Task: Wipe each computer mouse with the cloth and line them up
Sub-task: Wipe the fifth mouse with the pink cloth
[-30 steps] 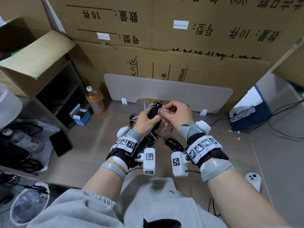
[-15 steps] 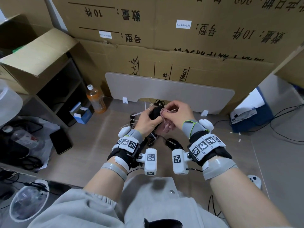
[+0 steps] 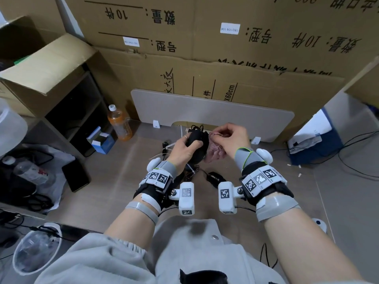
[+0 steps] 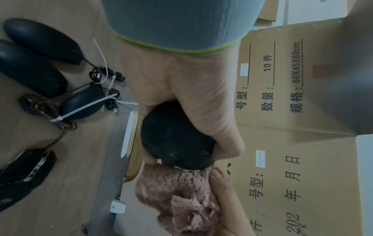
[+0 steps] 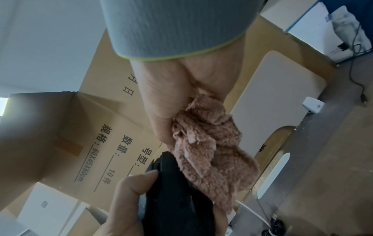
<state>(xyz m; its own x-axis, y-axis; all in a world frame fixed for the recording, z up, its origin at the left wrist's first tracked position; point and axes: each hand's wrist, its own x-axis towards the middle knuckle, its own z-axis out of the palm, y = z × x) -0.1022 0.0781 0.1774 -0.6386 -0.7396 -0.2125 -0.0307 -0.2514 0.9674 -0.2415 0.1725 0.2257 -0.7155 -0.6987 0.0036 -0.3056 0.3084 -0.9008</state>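
Observation:
My left hand [image 3: 190, 143] grips a black computer mouse [image 3: 196, 140] held up above the floor; its rounded body shows in the left wrist view as the mouse [image 4: 177, 143]. My right hand [image 3: 221, 136] pinches a bunched pink cloth [image 3: 215, 151] against the mouse's right side. In the right wrist view the cloth [image 5: 207, 143] hangs over the mouse [image 5: 175, 199]. Several other black mice lie on the floor below: two side by side [image 4: 42, 39], one bound with a white zip tie [image 4: 82, 105], and an angular one [image 4: 24, 175]. One more mouse [image 3: 215, 177] shows between my wrists.
A grey board [image 3: 211, 111] leans on stacked cardboard boxes [image 3: 225, 68] straight ahead. An orange drink bottle [image 3: 120, 125], a small blue box [image 3: 100, 140] and a dark phone [image 3: 75, 175] are at left. A blue bin [image 3: 315, 144] and cables are at right, a white controller [image 3: 319, 224] near my right forearm.
My right hand with the cloth has shifted slightly to the right against the mouse. My left hand keeps the same hold on the mouse.

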